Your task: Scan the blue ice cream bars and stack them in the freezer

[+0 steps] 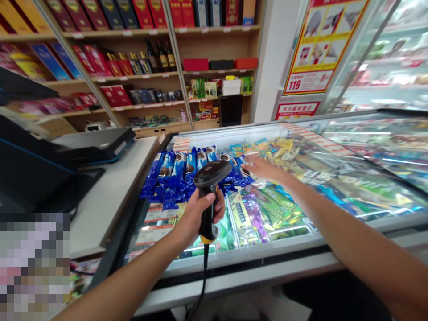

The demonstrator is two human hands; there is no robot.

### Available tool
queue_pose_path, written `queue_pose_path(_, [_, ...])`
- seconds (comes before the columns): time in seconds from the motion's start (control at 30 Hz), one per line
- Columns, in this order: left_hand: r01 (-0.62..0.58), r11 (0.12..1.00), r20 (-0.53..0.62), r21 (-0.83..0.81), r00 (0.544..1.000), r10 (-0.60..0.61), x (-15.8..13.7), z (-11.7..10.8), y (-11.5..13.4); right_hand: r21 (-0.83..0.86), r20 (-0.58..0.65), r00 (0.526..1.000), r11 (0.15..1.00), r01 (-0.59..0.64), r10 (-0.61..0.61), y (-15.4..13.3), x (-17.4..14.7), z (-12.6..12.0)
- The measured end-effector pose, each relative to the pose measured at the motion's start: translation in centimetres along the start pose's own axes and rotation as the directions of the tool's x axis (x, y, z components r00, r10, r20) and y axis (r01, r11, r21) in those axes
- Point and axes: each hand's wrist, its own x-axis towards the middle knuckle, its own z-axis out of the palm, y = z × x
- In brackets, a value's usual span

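My left hand (197,214) grips the handle of a black and yellow barcode scanner (210,178), its head pointing down over the chest freezer and its cable hanging below. My right hand (262,168) reaches out over the freezer's glass lid (334,178), fingers spread and flat, resting on or just above the glass near the blue ice cream packets (174,174). Green and purple packets (264,209) lie under the glass between my two arms.
A white counter (110,196) with a black register (96,145) stands at the left. Wooden shelves (150,76) with red boxes and bottles fill the back wall. A red and yellow poster (317,44) hangs beside a glass fridge door at the right.
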Motion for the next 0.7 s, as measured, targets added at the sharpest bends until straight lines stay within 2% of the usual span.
queue_pose_path(0.07, [0.032,0.999,0.017,0.008,0.999,-0.032,-0.2,-0.1,-0.6,0.034,-0.010,0.999,0.998,-0.044,0.044,0.6,-0.1,1.4])
queue_pose_path(0.13, [0.077,0.996,0.011,0.033,0.997,-0.078,-0.3,-0.1,-0.9,0.147,-0.003,0.998,0.988,-0.057,0.058,0.9,-0.4,1.8])
queue_pose_path(0.27, [0.156,0.983,-0.006,0.098,0.988,-0.157,-0.4,-0.2,-1.4,0.421,-0.027,0.991,0.901,-0.106,0.130,1.8,-0.4,0.0])
queue_pose_path(0.33, [0.162,0.977,-0.029,0.137,0.987,-0.159,-0.5,-0.2,-1.5,0.538,-0.009,0.978,0.825,-0.173,0.210,2.1,-0.5,-1.5])
queue_pose_path(0.4, [0.162,0.969,-0.065,0.188,0.986,-0.153,-0.6,-0.2,-1.3,0.661,0.082,0.964,0.710,-0.244,0.254,1.9,-0.7,-2.9])
queue_pose_path(0.47, [0.162,0.959,-0.091,0.232,0.985,-0.144,-0.9,-0.1,-0.9,0.757,0.165,0.959,0.594,-0.272,0.228,1.5,-0.9,-3.7])
queue_pose_path(0.5, [0.161,0.956,-0.095,0.247,0.985,-0.141,-1.0,-0.1,-0.7,0.786,0.172,0.965,0.562,-0.256,0.199,1.2,-1.0,-4.0])
queue_pose_path(0.57, [0.153,0.954,-0.094,0.259,0.987,-0.133,-1.2,0.0,-0.4,0.801,0.098,0.986,0.577,-0.160,0.136,0.8,-1.0,-4.0])
queue_pose_path(0.63, [0.144,0.955,-0.085,0.261,0.988,-0.126,-1.4,0.0,-0.4,0.756,-0.014,0.998,0.653,-0.033,0.067,0.5,-1.0,-3.8])
queue_pose_path(0.7, [0.129,0.957,-0.059,0.261,0.991,-0.118,-1.5,-0.2,-0.5,0.688,-0.057,0.998,0.724,0.045,-0.007,0.4,-1.0,-3.6])
